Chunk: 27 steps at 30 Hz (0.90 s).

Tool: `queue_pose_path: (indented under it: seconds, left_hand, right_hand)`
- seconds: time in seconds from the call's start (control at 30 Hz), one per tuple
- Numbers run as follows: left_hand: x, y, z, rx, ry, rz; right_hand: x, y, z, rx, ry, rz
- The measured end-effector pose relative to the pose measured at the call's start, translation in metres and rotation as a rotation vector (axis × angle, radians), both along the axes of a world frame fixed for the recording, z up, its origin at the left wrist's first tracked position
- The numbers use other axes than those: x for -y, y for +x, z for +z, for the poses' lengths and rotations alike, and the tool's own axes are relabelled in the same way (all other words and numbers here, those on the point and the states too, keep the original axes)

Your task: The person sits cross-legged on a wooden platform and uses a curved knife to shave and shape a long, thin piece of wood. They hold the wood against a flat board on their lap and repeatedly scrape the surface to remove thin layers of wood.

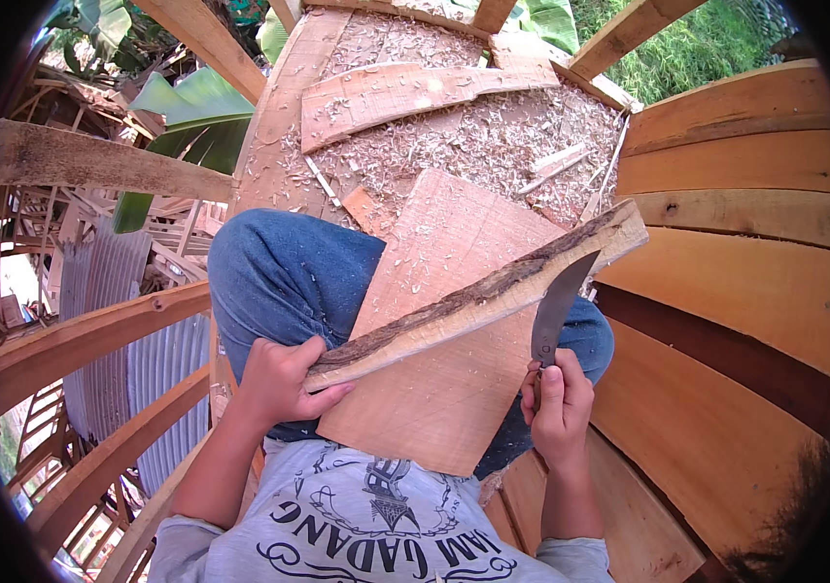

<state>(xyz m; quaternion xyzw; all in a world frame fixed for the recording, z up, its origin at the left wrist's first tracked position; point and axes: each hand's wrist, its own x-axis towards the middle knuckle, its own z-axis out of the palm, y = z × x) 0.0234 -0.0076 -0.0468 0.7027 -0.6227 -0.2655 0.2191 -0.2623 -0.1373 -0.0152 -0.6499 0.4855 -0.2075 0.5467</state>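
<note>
A long strip of wood [473, 296] with dark bark along its upper edge slants across my lap, its far end raised toward the right. Its near end is gripped by my left hand [284, 381], thumb on the wood. In my right hand [561, 403] is a knife [556, 311] with a broad dark curved blade, pointing away from me. The blade lies against or just in front of the strip near its far end; exact contact is hard to tell. Beneath the strip, a flat wooden board [434, 408] rests across my legs.
Wood shavings [512, 146] cover the floor ahead, where a rough curved plank [405, 97] lies. A plank wall [736, 291] closes the right side. Wooden rails [94, 330] run along the left, with corrugated sheets [104, 321] below and a banana leaf [191, 117] poking in.
</note>
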Motion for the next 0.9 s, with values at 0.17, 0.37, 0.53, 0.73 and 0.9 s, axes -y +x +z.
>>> queue_pose_path:
  seconds: [0.17, 0.37, 0.53, 0.73, 0.9]
  left_hand:
    - [0.002, -0.001, 0.002, 0.01, 0.022, 0.002]
    - [0.0, -0.003, 0.0, 0.017, -0.005, 0.012]
    - [0.004, -0.004, 0.002, 0.026, 0.007, 0.01]
    - [0.003, -0.004, 0.0, -0.006, 0.024, 0.051]
    - [0.008, 0.001, 0.014, -0.079, 0.125, 0.027]
  right_hand:
    - [0.002, 0.004, 0.009, 0.046, 0.118, -0.106]
    - [0.003, 0.008, 0.013, 0.05, 0.19, -0.146]
    - [-0.006, 0.015, 0.004, -0.087, 0.013, 0.287]
    - [0.001, 0.008, 0.007, 0.028, 0.027, -0.052]
    - [0.003, 0.008, -0.001, -0.005, -0.138, -0.179]
